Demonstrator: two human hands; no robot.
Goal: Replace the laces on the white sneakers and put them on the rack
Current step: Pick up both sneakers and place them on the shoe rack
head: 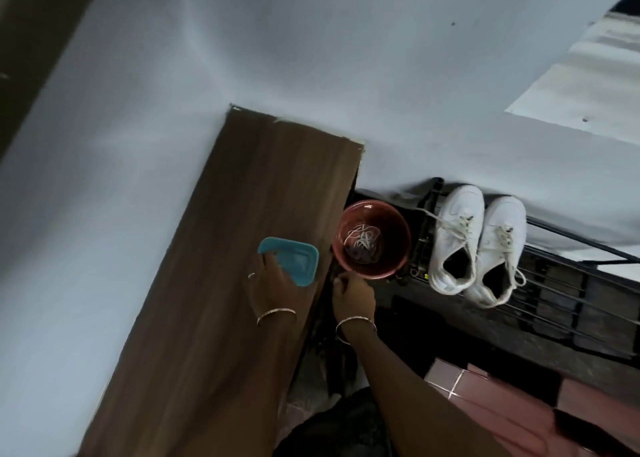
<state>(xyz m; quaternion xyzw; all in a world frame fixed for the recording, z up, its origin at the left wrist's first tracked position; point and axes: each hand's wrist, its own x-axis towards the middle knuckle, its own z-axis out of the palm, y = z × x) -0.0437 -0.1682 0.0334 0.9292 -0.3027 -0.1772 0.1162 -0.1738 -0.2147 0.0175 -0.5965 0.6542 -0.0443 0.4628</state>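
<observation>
White sneakers (456, 229), 2 lengthwise on black rack (561, 295), toes to wall (381, 75), left hand (273, 283) flat on teal lid (298, 259), right hand (353, 295) curled at red bowl (398, 226), grip unclear

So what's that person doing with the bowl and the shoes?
A person is leaning over a wooden top. Their left hand rests on a blue lid. Their right hand is at the near rim of a brown bowl with tangled laces inside. The white sneakers sit side by side on the black rack, laced but untied.
</observation>
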